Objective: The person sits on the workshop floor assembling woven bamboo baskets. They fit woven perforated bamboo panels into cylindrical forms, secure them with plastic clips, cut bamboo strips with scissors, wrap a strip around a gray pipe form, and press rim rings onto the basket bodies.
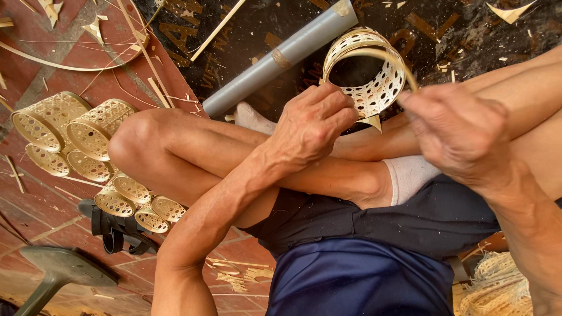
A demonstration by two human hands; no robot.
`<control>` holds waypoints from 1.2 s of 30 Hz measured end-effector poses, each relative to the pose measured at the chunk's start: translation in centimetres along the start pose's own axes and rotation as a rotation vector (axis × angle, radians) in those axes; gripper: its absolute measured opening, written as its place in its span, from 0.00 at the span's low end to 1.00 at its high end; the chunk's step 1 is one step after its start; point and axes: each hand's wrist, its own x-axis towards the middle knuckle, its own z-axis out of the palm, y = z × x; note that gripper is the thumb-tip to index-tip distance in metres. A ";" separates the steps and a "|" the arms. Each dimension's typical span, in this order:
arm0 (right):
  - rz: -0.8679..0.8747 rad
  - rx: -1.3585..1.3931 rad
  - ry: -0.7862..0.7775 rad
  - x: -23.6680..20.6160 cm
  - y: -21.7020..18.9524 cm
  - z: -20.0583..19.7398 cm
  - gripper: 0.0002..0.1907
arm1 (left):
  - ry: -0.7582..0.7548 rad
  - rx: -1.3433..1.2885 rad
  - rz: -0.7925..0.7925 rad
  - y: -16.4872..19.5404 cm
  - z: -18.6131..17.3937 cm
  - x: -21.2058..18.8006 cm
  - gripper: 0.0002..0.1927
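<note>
The person sits cross-legged on the floor (52, 210), knees wide, so the work hangs in front of the shins where both hands reach it freely.

The grey pipe (281, 55) lies on the floor just beyond the left hand, slanting away from it. Off to that hand's outer side, well apart past the knee, a heap of finished woven rings (88, 137) rests on the red tiles, seemingly set aside out of the way; a black sandal (114, 231) lies just under the heap. Thin bamboo slivers (234, 275) are scattered below the left forearm.

The woven ring (374, 73) sits between the two hands, raised above the ankles and tipped so its opening faces up toward the head. The left hand (310, 126) is closed on the ring's near edge, thumb and fingers pinching the wall to steady it. The right hand (459, 134) is blurred; it looks closed on a thin bamboo strip (389, 57) that arcs over the ring's rim, probably kept taut that way.

The ring is pale straw-coloured, an open lattice of small holes, with solid bands along both edges.
</note>
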 end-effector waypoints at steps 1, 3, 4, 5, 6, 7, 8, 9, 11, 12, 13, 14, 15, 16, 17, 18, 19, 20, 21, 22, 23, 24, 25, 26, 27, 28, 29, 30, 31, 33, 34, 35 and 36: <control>-0.020 0.023 -0.019 -0.3 0.0 0.1 0.17 | 0.008 0.002 -0.004 0.0 -0.1 0.1 0.08; -0.052 0.075 -0.068 -0.7 0.1 0.1 0.18 | -0.001 -0.020 -0.027 0.1 -0.2 0.2 0.08; -0.114 -0.011 -0.084 -0.9 0.0 0.0 0.17 | -0.017 -0.045 -0.043 0.2 -0.4 0.2 0.07; -0.179 -0.102 -0.095 -1.0 0.0 -0.1 0.16 | -0.029 -0.066 -0.052 0.3 -0.5 0.2 0.07; -0.246 -0.197 -0.103 -1.0 0.0 -0.2 0.15 | -0.019 -0.074 -0.045 0.4 -0.5 0.2 0.08; -0.278 -0.242 -0.123 -1.0 0.0 -0.3 0.13 | -0.012 -0.088 -0.043 0.6 -0.6 0.2 0.09; -0.310 -0.282 -0.146 -0.9 0.0 -0.3 0.12 | -0.007 -0.103 -0.045 0.8 -0.6 0.2 0.10; -0.345 -0.325 -0.164 -0.9 0.1 -0.3 0.11 | -0.014 -0.062 -0.032 0.9 -0.6 0.2 0.11; -0.378 -0.370 -0.067 -0.8 0.2 -0.1 0.08 | -0.032 0.011 -0.006 1.1 -0.6 0.3 0.12; -0.395 -0.390 -0.020 -0.8 0.3 0.0 0.07 | -0.061 0.026 -0.002 1.1 -0.6 0.3 0.11; -0.412 -0.374 -0.004 -0.8 0.3 0.0 0.08 | -0.091 0.040 0.003 1.2 -0.8 0.2 0.11; -0.427 -0.355 0.009 -0.9 0.4 0.1 0.09 | -0.122 0.052 0.005 1.2 -0.9 0.1 0.11; -0.445 -0.338 0.024 -1.0 0.5 0.1 0.10 | -0.121 0.102 0.033 1.3 -1.1 0.1 0.11; -0.452 -0.341 -0.008 -1.1 0.6 0.2 0.09 | -0.121 0.153 0.064 1.3 -1.3 0.0 0.11; -0.459 -0.345 -0.040 -1.2 0.6 0.2 0.09 | -0.120 0.203 0.094 1.3 -1.6 0.0 0.11; -0.466 -0.347 -0.074 -1.2 0.7 0.3 0.08 | -0.139 0.202 0.101 1.2 -1.9 0.1 0.10; -0.485 -0.338 -0.065 -1.2 0.8 0.3 0.09 | -0.159 0.197 0.104 1.2 -2.2 0.1 0.10; -0.502 -0.328 -0.057 -1.3 1.0 0.3 0.09 | -0.181 0.189 0.105 1.2 -2.4 0.2 0.10; -0.521 -0.321 -0.045 -1.3 1.1 0.3 0.10 | -0.182 0.170 0.090 1.3 -2.6 0.3 0.10; -0.537 -0.300 -0.031 -1.3 1.2 0.4 0.10 | -0.179 0.155 0.079 1.4 -2.8 0.5 0.09; -0.552 -0.277 -0.018 -1.3 1.3 0.5 0.11 | -0.177 0.138 0.067 1.4 -2.9 0.6 0.09; -0.566 -0.246 -0.011 -1.4 1.3 0.6 0.11 | -0.172 0.131 0.045 1.5 -2.8 0.7 0.09; -0.560 -0.230 -0.015 -1.4 1.3 0.8 0.10 | -0.168 0.121 0.020 1.7 -2.7 0.8 0.08; -0.553 -0.216 -0.018 -1.5 1.4 0.9 0.10 | -0.164 0.113 -0.003 1.8 -2.5 0.8 0.08; -0.547 -0.202 -0.020 -1.5 1.4 1.1 0.10 | -0.146 0.128 -0.018 2.0 -2.2 0.8 0.07; -0.542 -0.178 -0.028 -1.5 1.4 1.3 0.10 | -0.128 0.142 -0.032 2.2 -1.9 0.8 0.07; -0.536 -0.155 -0.038 -1.4 1.4 1.5 0.10 | -0.110 0.154 -0.046 2.4 -1.6 0.7 0.07; -0.531 -0.131 -0.047 -1.4 1.5 1.7 0.10 | -0.101 0.150 -0.054 2.5 -1.4 0.7 0.06; -0.528 -0.129 -0.053 -1.3 1.6 1.8 0.10 | -0.093 0.144 -0.060 2.6 -1.2 0.6 0.06; -0.525 -0.125 -0.065 -1.1 1.7 2.0 0.10 | -0.085 0.130 -0.087 2.8 -0.9 0.7 0.05; -0.522 -0.120 -0.072 -1.0 1.8 2.0 0.10 | -0.085 0.123 -0.105 3.0 -0.8 0.7 0.05; -0.518 -0.116 -0.080 -0.9 1.9 2.1 0.09 | -0.085 0.115 -0.122 3.2 -0.7 0.9 0.05; -0.517 -0.113 -0.087 -0.8 1.9 2.1 0.09 | -0.107 0.119 -0.155 3.4 -0.7 1.0 0.03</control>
